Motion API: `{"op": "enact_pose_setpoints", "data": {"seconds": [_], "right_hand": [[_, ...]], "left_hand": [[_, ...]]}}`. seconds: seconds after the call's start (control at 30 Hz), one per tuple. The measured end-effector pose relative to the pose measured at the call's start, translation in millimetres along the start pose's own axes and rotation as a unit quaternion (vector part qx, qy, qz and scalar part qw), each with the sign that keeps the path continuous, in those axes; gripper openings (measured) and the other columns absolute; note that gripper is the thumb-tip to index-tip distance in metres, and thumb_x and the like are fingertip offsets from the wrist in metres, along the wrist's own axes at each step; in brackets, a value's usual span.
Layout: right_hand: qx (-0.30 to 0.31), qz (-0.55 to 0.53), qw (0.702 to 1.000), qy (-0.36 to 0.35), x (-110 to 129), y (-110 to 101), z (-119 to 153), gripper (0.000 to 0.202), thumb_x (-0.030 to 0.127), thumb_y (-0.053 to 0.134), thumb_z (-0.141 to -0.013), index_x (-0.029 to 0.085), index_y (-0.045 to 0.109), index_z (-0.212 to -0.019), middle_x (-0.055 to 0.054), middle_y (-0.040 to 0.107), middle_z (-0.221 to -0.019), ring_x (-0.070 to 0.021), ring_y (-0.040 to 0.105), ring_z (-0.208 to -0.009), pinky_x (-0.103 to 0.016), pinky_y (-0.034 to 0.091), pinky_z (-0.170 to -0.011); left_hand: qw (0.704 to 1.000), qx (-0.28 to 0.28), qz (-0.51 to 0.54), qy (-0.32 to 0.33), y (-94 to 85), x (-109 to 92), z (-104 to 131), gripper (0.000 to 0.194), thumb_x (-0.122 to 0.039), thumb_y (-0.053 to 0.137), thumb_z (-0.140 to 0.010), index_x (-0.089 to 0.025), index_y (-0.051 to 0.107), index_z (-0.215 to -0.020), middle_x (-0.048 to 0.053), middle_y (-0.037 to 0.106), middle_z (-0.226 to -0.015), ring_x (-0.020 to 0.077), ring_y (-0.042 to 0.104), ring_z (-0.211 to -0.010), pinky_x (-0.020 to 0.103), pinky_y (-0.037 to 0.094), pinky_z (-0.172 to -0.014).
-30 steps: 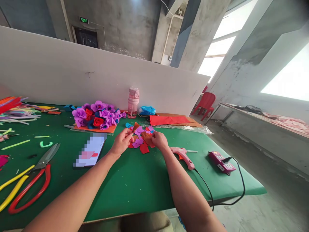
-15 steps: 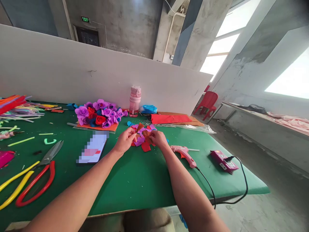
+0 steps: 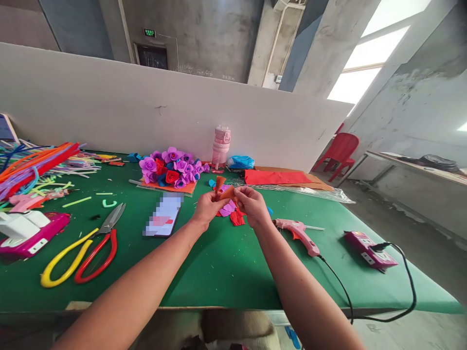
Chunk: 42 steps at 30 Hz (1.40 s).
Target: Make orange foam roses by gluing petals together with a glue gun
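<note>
My left hand (image 3: 207, 210) pinches a small gathered piece of brown crepe paper (image 3: 220, 183), its top standing up above the fingertips. My right hand (image 3: 252, 205) is closed on a brown paper petal (image 3: 228, 193), which meets the gathered piece between the two hands. Whether they are joined I cannot tell. Beneath and behind the hands, loose purple petals (image 3: 228, 208) and red petals (image 3: 237, 217) lie on the green table (image 3: 219, 272), partly covered by my fingers. A pink glue gun (image 3: 299, 232) lies to the right of my right hand.
Purple and red paper roses (image 3: 171, 167) lie behind a phone (image 3: 164, 214). Red-and-yellow-handled scissors (image 3: 95, 243) are at left, near a magenta power strip (image 3: 40, 240). Back there stand a pink bottle (image 3: 221, 148) and red paper (image 3: 275, 177). Another power strip (image 3: 368, 250) feeds a black cord at right.
Both hands have lifted off the petal pile and come closer together. My right hand has brought a brown petal up against the piece in my left. The view has swung left.
</note>
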State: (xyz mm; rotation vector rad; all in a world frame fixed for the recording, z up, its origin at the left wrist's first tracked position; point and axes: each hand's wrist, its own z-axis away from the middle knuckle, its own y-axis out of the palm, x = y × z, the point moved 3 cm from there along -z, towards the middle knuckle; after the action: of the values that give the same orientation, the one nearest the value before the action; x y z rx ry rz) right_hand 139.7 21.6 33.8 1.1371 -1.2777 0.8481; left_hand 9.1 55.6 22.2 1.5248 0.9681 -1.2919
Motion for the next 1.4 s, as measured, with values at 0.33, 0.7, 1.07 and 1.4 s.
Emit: {"op": "enact_pose_setpoints", "data": {"seconds": [0.33, 0.7, 1.07, 1.4], "right_hand": [[0.069, 0.098, 0.993, 0.018, 1.5, -15.8, 23.4, 0.045, 0.055, 0.072, -0.065, 0.018, 0.061, -0.089, 0.001, 0.062, -0.07, -0.0069, 0.049, -0.051, -0.019, 0.031, -0.043], [0.054, 0.074, 0.996, 0.015, -14.5, -22.1, 36.0, 0.042, 0.051, 0.078, -0.055, 0.018, 0.056, -0.067, 0.002, 0.061, -0.055, -0.0114, 0.054, -0.047, -0.024, 0.046, -0.046], [-0.199, 0.281, 0.936, -0.069, 34.5, -157.7, 73.7, 0.039, 0.052, 0.068, -0.067, 0.015, 0.07, -0.079, -0.004, 0.069, -0.069, -0.0136, 0.057, -0.055, -0.028, 0.047, -0.056], [-0.066, 0.532, 0.839, 0.092, 7.8, -206.0, 90.9, 0.034, 0.053, 0.065, -0.069, 0.019, 0.058, -0.067, 0.0, 0.065, -0.055, -0.0141, 0.053, -0.054, -0.024, 0.035, -0.051]], "left_hand": [[0.982, 0.173, -0.059, -0.056, 2.9, -13.5, 10.8, 0.021, -0.025, 0.064, -0.058, -0.014, 0.061, -0.075, -0.008, 0.044, -0.049, 0.0034, 0.023, -0.039, 0.021, 0.013, -0.04], [0.979, 0.188, -0.072, -0.041, 10.3, -4.0, 11.5, 0.028, -0.037, 0.073, -0.064, -0.015, 0.057, -0.071, -0.005, 0.048, -0.06, 0.0029, 0.026, -0.043, 0.02, 0.014, -0.039], [0.941, 0.259, -0.178, -0.124, -0.4, 2.2, 6.1, 0.029, -0.031, 0.078, -0.053, -0.016, 0.057, -0.067, -0.005, 0.048, -0.06, 0.0014, 0.023, -0.04, 0.018, 0.011, -0.036], [0.919, 0.263, -0.239, -0.173, 4.0, 13.0, 14.5, 0.023, -0.024, 0.077, -0.049, -0.016, 0.057, -0.059, -0.003, 0.051, -0.05, 0.0027, 0.025, -0.035, 0.018, 0.011, -0.036]]}}
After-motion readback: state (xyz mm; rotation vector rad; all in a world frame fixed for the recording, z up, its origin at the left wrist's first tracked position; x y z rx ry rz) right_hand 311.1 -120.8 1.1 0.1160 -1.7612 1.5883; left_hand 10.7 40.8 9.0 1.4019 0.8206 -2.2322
